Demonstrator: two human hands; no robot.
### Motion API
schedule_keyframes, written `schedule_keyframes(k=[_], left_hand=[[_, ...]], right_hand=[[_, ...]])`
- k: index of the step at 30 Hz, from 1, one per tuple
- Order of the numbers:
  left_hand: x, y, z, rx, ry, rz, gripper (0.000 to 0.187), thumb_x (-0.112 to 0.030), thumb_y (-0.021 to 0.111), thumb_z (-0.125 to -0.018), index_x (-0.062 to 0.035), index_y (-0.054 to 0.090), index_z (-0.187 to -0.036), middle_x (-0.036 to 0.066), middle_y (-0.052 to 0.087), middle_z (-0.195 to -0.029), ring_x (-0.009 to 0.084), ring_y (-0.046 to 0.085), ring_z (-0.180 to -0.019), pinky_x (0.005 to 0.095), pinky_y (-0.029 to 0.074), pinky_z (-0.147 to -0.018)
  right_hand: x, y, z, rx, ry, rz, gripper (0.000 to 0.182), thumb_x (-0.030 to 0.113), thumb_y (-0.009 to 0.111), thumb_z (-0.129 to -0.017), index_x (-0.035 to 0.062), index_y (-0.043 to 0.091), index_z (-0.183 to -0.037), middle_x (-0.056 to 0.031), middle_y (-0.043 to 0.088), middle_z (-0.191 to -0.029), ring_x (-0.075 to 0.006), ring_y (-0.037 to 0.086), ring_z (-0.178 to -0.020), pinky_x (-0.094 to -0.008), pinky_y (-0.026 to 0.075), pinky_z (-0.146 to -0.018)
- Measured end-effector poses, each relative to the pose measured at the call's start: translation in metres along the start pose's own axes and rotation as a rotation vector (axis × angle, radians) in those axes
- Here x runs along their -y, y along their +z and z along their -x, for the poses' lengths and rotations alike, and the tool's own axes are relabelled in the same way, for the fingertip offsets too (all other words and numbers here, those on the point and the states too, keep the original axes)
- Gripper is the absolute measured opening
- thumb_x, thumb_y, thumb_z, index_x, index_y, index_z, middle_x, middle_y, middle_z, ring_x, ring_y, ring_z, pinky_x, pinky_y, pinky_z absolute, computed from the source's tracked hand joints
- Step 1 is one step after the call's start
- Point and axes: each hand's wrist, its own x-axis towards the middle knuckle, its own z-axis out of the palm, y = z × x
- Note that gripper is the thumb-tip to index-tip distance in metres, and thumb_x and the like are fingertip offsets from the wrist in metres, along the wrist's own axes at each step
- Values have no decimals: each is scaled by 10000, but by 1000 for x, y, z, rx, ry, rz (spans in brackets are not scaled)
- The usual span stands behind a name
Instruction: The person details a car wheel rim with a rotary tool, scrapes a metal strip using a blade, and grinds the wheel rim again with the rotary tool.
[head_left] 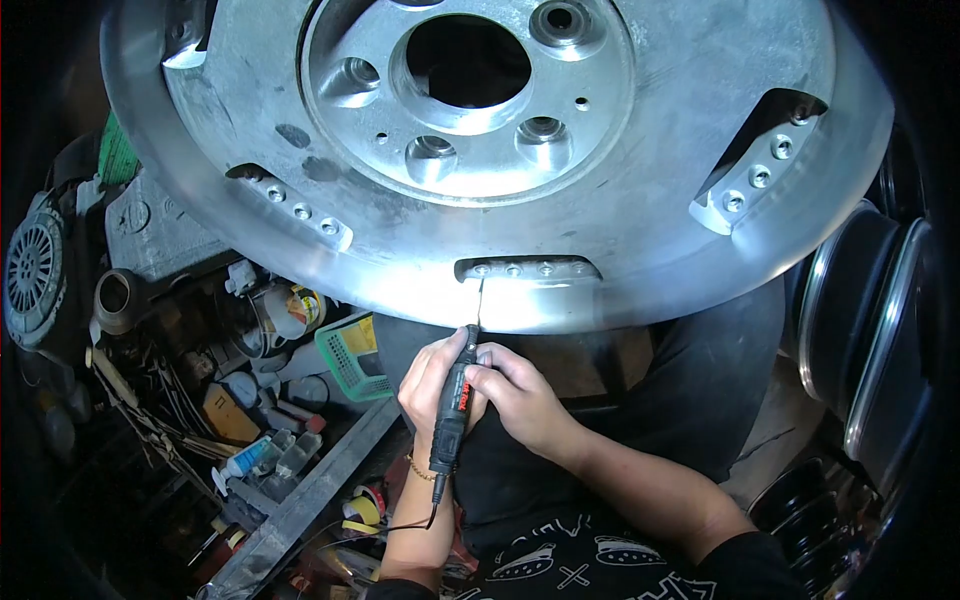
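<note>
A black corded rotary tool [454, 408] with red lettering is gripped by both hands, its thin bit pointing up. The bit's tip is at or very near the edge of a slot [530, 268] with a row of small bolts, low on a large silver wheel [400, 225]. My left hand [432, 385] wraps the tool from the left, close to its nose. From the right, my right hand [520, 390] holds the tool's upper body, with thumb and fingers closed on it. The power cord leaves the tool's lower end and runs left.
At left lie a green basket [350, 365], a blue-and-white tube [248, 455], yellow tape [362, 510] and a slotted round cover [32, 262]. A metal bar [300, 505] slants past my left forearm. Several wheel rims [865, 320] stand at right.
</note>
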Motion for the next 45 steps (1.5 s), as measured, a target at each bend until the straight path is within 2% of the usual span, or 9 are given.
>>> schedule_keyframes(k=[2,4,6,8,24,45], left_hand=[[0,0,1,0,-3,-12,364,-107,741,-746,64,668,-1060,205,688,-894,319,691,-803,364,555,-756],[0,1,1,-11,-2,-26,360,-134,724,-761,64,669,-1057,201,689,-889,317,696,-796,366,555,-746],[-1,1,1,-20,-1,-39,360,-161,708,-775,64,671,-1054,196,689,-883,315,701,-789,367,554,-736],[-3,0,0,-26,-1,-39,357,-105,744,-748,68,669,-1051,204,686,-886,322,690,-801,369,557,-751],[-3,3,0,5,21,-35,375,-116,747,-730,58,671,-1053,200,695,-909,319,698,-813,367,562,-753],[-6,5,-2,18,40,-45,347,-123,726,-755,57,673,-1047,190,692,-890,311,698,-781,359,556,-720]], right_hand=[[0,1,0,6,4,11,102,106,507,-1003,25,567,-988,15,553,-938,-66,488,-902,-253,425,-852],[2,4,-1,-37,-29,-18,107,118,554,-977,18,547,-937,17,530,-863,-60,483,-845,-249,436,-782],[0,1,-1,-12,-23,-3,100,108,528,-987,14,562,-977,13,545,-900,-67,490,-872,-253,431,-818],[0,0,-2,13,-16,12,115,98,503,-998,11,576,-1017,8,561,-937,-75,497,-900,-257,426,-854],[7,-3,4,-5,24,-17,101,105,504,-999,28,562,-969,13,547,-918,-70,485,-888,-253,415,-847],[10,-4,5,-25,31,-36,125,122,501,-984,37,554,-910,16,525,-869,-78,473,-840,-257,399,-809]])
